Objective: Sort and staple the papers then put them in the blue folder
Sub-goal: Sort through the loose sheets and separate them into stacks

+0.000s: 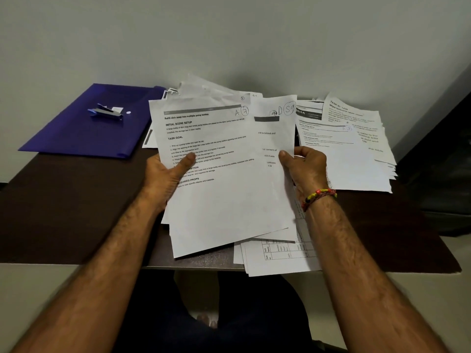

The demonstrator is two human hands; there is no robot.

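Closest to the camera, a few sheets (277, 258) with a printed table on them lie flat at the near edge of the dark table (63, 207), poking a bit past the edge. Just above those, both hands are holding up a fanned bunch of papers. The left hand (165, 174) grips the left side of the front sheet (219, 174), thumb pressed on the print and fingers tucked behind it; that sheet is headed "Refill dish soap into multiple pump bottles" and has a handwritten "A" and a circled 7 in its top right corner. The right hand (305, 166), with a beaded bracelet (319, 196) on the wrist, pinches the right edge of the sheet behind (275, 128), which sticks out to the right and has circled scribbles at the top. More loose papers (204, 90) are spread behind the held ones. Off to the right there's a messy stack (356, 154) lying on the table, its top page reading "TASK ID". Far left, the blue folder (76, 133) lies flat and closed near the wall, well apart from the hands, with the stapler (105, 112) sitting on top of it.
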